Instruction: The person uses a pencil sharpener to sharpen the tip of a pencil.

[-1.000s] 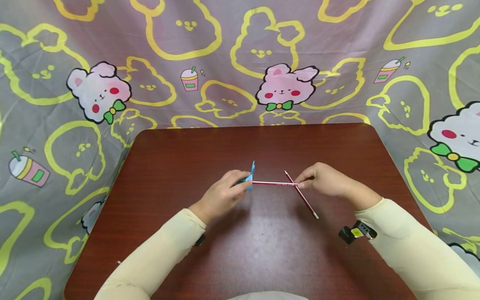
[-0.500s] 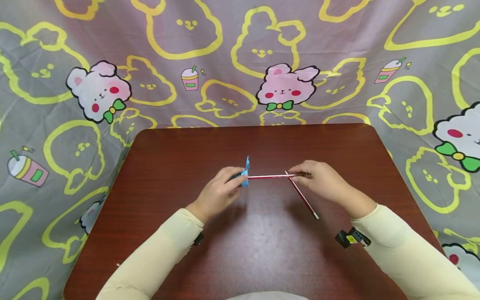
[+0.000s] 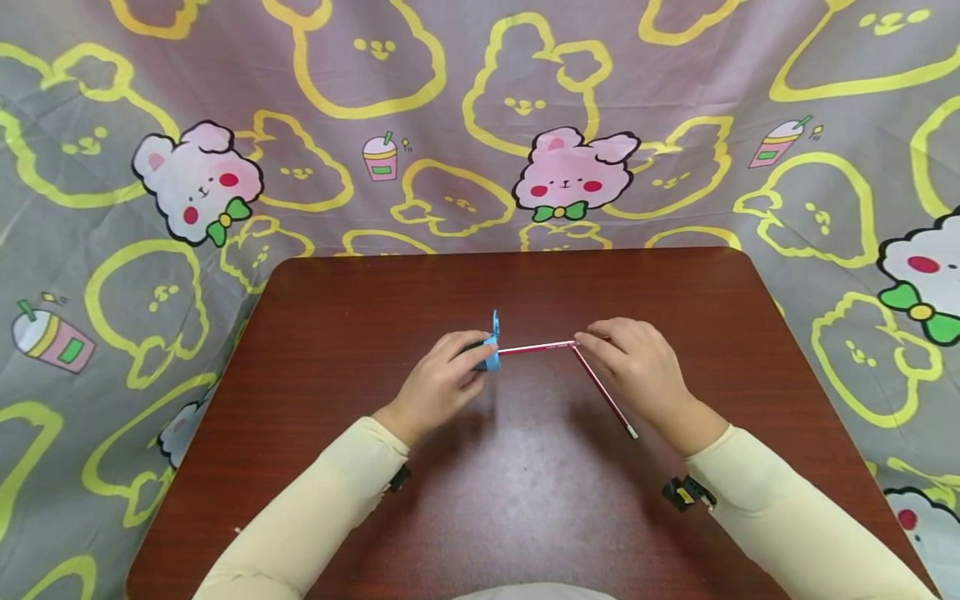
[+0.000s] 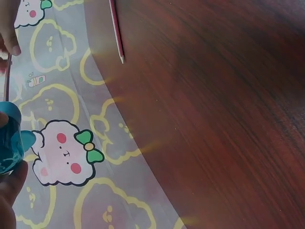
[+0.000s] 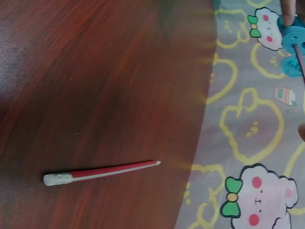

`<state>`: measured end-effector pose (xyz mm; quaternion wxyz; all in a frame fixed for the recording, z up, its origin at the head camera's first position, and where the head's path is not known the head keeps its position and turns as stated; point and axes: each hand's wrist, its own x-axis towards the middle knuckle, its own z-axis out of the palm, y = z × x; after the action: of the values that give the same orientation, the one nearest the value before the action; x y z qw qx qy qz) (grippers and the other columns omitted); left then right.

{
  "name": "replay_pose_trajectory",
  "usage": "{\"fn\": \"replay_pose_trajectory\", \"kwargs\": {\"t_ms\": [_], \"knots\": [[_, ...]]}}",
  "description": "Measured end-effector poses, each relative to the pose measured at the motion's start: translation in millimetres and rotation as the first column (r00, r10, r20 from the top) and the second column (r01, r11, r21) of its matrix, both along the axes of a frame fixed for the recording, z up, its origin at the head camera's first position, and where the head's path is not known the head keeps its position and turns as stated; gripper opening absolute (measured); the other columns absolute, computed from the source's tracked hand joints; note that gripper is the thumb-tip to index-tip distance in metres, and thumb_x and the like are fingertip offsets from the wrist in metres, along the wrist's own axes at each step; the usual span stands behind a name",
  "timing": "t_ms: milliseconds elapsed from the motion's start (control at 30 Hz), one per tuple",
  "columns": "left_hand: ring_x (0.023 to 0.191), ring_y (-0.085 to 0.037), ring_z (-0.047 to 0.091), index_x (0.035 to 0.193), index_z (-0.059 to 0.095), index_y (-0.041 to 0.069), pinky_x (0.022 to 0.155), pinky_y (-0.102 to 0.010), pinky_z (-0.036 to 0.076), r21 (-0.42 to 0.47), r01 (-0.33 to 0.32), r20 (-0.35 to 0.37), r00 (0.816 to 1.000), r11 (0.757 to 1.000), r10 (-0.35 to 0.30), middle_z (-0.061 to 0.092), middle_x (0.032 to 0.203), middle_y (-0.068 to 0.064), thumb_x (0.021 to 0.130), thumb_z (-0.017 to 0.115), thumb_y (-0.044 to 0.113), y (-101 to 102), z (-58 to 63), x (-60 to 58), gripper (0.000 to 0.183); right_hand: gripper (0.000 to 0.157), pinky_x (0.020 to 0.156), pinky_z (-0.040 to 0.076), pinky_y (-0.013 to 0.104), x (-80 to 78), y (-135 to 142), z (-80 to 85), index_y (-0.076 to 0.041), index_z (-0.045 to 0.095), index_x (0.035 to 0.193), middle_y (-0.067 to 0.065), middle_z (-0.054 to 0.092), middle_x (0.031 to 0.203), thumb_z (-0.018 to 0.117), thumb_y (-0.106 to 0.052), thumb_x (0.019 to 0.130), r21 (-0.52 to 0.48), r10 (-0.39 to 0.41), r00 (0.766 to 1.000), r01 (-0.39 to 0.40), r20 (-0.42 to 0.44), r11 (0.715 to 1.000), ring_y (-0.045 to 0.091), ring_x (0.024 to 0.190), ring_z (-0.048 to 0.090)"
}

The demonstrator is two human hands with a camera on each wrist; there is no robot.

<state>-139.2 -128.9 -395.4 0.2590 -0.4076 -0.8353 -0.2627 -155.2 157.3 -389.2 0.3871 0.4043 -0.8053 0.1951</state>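
Note:
My left hand (image 3: 442, 375) grips a blue pencil sharpener (image 3: 492, 357) with a see-through body (image 4: 7, 148); its round lid flap (image 3: 496, 323) stands swung out. A red-and-white pencil (image 3: 536, 347) runs sideways from the hole in the sharpener's blue face (image 5: 291, 42). At the pencil's other end my right hand (image 3: 637, 358) pinches it between thumb and fingers, which hide that end. Below the right hand lies a second red-and-white pencil (image 3: 603, 392) on the table, white-capped end (image 5: 58, 179) toward me and sharpened tip (image 4: 122, 60) pointing away.
The dark reddish-brown table (image 3: 375, 300) has rounded far corners. Patterned cloth (image 3: 450, 100) hangs behind it and on both sides. A tiny pale scrap (image 3: 237, 530) lies near the table's left edge, beside the left sleeve.
Both hands have shifted slightly away from me, the sharpener slightly left. The right hand has re-gripped and turned at the pencil's end, which now angles up a little. The lying pencil stays put.

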Motion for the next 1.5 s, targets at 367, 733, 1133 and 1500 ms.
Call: {"fn": "replay_pose_trajectory", "kwargs": {"t_ms": [367, 733, 1133, 1500], "knots": [[0.103, -0.024, 0.051, 0.108, 0.062, 0.004, 0.089, -0.027, 0.045, 0.008, -0.002, -0.008, 1.000, 1.000, 0.002, 0.054, 0.111, -0.010, 0.071, 0.069, 0.001, 7.0, -1.1, 0.2, 0.038, 0.019, 0.048, 0.043, 0.034, 1.6, -3.1, -6.0, -0.004, 0.069, 0.084, 0.009, 0.057, 0.076, 0.052, 0.003, 0.081, -0.053, -0.028, 0.988, 0.020, -0.155, 0.998, 0.026, 0.064, 0.053], [0.107, -0.024, 0.049, 0.111, 0.061, 0.002, 0.092, -0.025, 0.043, -0.020, 0.043, -0.048, 0.998, 0.999, -0.044, 0.052, 0.114, -0.012, 0.074, 0.067, 0.000, 7.7, -1.8, -1.7, 0.037, 0.019, 0.039, 0.038, 0.030, 2.0, 3.3, -7.0, -0.012, 0.072, 0.082, 0.001, 0.055, 0.070, 0.057, -0.001, 0.077, -0.024, -0.086, 0.996, 0.086, 0.019, 0.996, 0.020, 0.060, 0.047], [0.104, -0.026, 0.052, 0.105, 0.062, 0.004, 0.092, -0.025, 0.043, -0.069, 0.092, -0.133, 0.986, 0.993, -0.101, 0.055, 0.110, -0.013, 0.078, 0.060, 0.001, 7.6, -3.3, -1.4, 0.027, 0.011, 0.059, 0.047, 0.027, -7.2, 12.4, 20.1, -0.011, 0.072, 0.085, -0.008, 0.061, 0.073, 0.070, -0.009, 0.075, 0.191, -0.042, 0.706, -0.134, 0.707, 0.972, 0.008, 0.067, 0.056], [0.106, -0.024, 0.050, 0.106, 0.063, 0.004, 0.090, -0.026, 0.045, -0.036, 0.074, -0.075, 0.994, 0.997, -0.076, 0.054, 0.112, -0.012, 0.074, 0.063, -0.001, 6.8, -3.8, -2.8, 0.032, 0.016, 0.069, 0.047, 0.033, -10.8, 8.8, 34.6, -0.013, 0.070, 0.096, -0.004, 0.063, 0.084, 0.065, -0.013, 0.081, 0.270, -0.147, 0.645, -0.096, 0.750, 0.958, 0.013, 0.078, 0.058]]}}
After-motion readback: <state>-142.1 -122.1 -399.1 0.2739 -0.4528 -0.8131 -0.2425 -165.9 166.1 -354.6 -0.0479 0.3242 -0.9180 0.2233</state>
